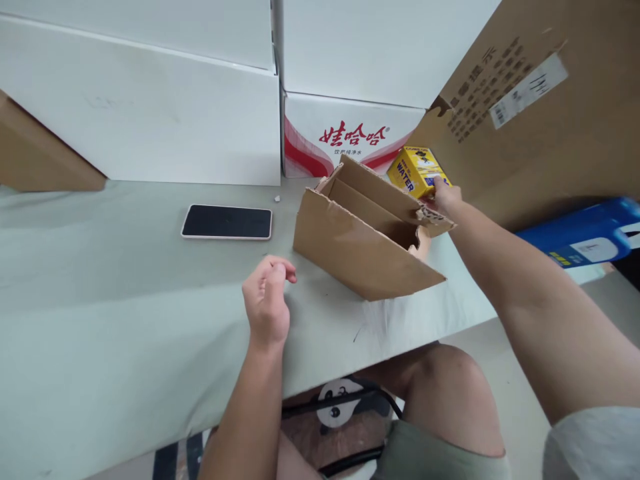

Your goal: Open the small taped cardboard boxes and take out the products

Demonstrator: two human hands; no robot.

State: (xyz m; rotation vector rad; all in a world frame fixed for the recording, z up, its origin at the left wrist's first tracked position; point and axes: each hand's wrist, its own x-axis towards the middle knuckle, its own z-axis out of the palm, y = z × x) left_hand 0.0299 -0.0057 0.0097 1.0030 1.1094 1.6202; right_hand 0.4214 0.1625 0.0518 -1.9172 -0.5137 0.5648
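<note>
My right hand [444, 199] is closed on a small yellow box [416, 172] with "WATER" printed on its side, behind an open brown cardboard box [360, 243]. That cardboard box stands on the table with torn edges at its top and right end; its inside is partly visible and dark. Left of it, my left hand [269, 297] hovers over or rests on the table with its fingers curled in, and no object shows in it. A phone [227, 222] with a dark screen lies beyond my left hand.
White boxes [190, 120] and a red and white carton [300, 143] line the back of the pale table [125, 320]. A large brown carton [540, 147] stands at the right, with a blue container [575, 233] before it. A panda-print item [337, 403] is below the table edge.
</note>
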